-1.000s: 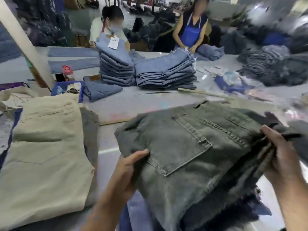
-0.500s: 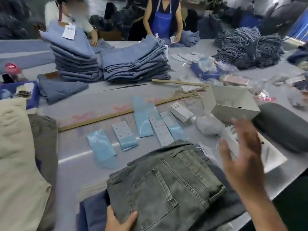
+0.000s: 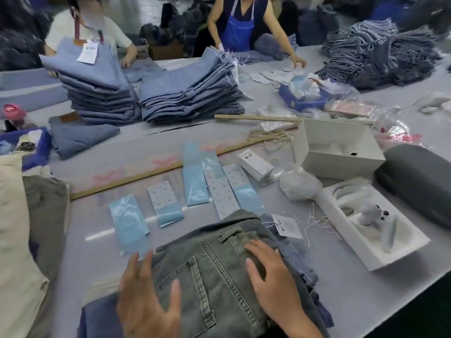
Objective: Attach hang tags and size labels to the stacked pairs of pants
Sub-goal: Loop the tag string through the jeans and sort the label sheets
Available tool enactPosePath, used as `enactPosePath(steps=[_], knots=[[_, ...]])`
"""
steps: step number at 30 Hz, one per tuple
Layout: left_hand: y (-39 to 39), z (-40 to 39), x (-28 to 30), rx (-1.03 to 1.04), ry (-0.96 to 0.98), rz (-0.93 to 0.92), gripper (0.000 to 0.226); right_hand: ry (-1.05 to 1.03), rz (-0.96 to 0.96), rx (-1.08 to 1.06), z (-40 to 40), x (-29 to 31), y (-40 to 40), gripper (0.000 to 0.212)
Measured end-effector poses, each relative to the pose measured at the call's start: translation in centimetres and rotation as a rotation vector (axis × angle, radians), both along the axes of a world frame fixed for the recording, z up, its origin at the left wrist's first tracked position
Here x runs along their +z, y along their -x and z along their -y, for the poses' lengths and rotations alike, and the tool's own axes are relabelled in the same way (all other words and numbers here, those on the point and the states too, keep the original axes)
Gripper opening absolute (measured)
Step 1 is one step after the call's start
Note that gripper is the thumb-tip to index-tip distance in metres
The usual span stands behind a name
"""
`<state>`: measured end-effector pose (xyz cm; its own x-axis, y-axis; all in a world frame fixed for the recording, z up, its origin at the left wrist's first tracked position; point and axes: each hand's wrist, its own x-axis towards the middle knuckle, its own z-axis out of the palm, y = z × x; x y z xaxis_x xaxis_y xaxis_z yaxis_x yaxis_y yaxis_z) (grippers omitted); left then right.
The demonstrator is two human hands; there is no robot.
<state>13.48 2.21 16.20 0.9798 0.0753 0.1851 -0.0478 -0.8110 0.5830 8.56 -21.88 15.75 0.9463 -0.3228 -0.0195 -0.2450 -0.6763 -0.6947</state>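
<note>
Grey-green folded jeans [image 3: 214, 272] lie on top of a stack of darker pants at the table's near edge, back pocket up. My left hand [image 3: 148, 296] rests flat on their left side with fingers spread. My right hand [image 3: 271, 276] presses flat near the waistband on the right. Blue strips of size labels [image 3: 166, 203] lie in a row just beyond the jeans. A white hang tag [image 3: 286, 225] with string lies to the right of the waistband. A stack of white hang tags [image 3: 256, 167] sits farther back.
Beige pants [image 3: 14, 240] are piled at the left. Stacks of blue jeans [image 3: 190, 93] stand at the far side, where two people work. An open white box [image 3: 336, 147], a white tray with a tagging tool [image 3: 373, 223] and a dark case [image 3: 419, 181] sit to the right.
The grey-green jeans have been set down on the near stack. My right hand came down from the air onto them, and my left hand moved from the edge onto the top.
</note>
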Motion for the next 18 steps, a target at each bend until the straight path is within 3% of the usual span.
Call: enactPosePath(steps=[2,4,6,8,14,18], knots=[[1.0,6.0,0.7,-0.213,-0.081,0.185,0.077,-0.215,0.122,-0.115,1.3,0.2,0.3,0.03],[2.8,12.4,-0.1,-0.531,-0.246,0.133,0.066,-0.404,0.17,-0.317,3.6,0.7,0.5,0.032],[5.0,16.2,-1.9,-0.635,-0.358,0.086,0.059,-0.498,0.171,-0.467,5.9,1.6,0.9,0.029],[4.6,17.0,-2.4,-0.616,-0.352,0.102,0.058,-0.435,0.216,-0.496,8.4,3.4,0.7,0.033],[5.0,18.8,-2.6,-0.528,-0.403,0.106,0.052,0.057,0.524,-0.311,11.4,9.5,-1.4,0.03],[5.5,20.7,-2.1,-0.627,-0.359,-0.007,0.053,-0.066,0.357,-0.183,9.3,10.3,-2.7,0.032]])
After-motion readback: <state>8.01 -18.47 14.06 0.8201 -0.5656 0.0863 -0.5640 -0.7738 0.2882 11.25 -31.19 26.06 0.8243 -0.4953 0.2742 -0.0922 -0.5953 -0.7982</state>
